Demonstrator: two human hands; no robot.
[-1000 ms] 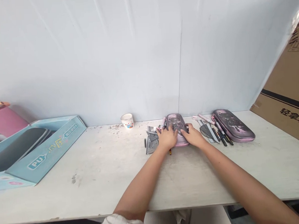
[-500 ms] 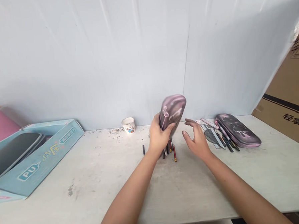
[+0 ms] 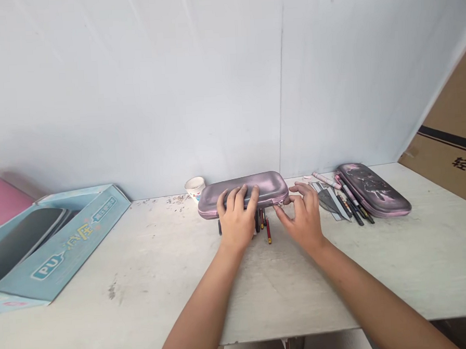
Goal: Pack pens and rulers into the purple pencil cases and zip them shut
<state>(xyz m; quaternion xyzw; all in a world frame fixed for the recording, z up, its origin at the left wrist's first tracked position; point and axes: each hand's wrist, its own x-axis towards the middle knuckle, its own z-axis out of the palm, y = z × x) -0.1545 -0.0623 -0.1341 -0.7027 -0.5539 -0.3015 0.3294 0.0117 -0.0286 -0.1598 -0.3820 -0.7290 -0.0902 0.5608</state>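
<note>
A mauve zippered pencil case [image 3: 249, 192] lies flat and lengthwise on the tabletop [image 3: 145, 283], directly under the person's left hand [image 3: 235, 218], whose grip is relaxed, fingers spread across the top and not clenched. The right hand [image 3: 301, 218] grasps the case's right end, thumb and fingertips closing at the zipper seam. A bunch of pens and pencils [image 3: 262, 225] sticks out from beneath the front edge, between the hands. Farther right lie a set square [image 3: 328, 201] and a second pencil case [image 3: 374, 190]; a paper cup [image 3: 195, 189] stands behind, left.
</note>
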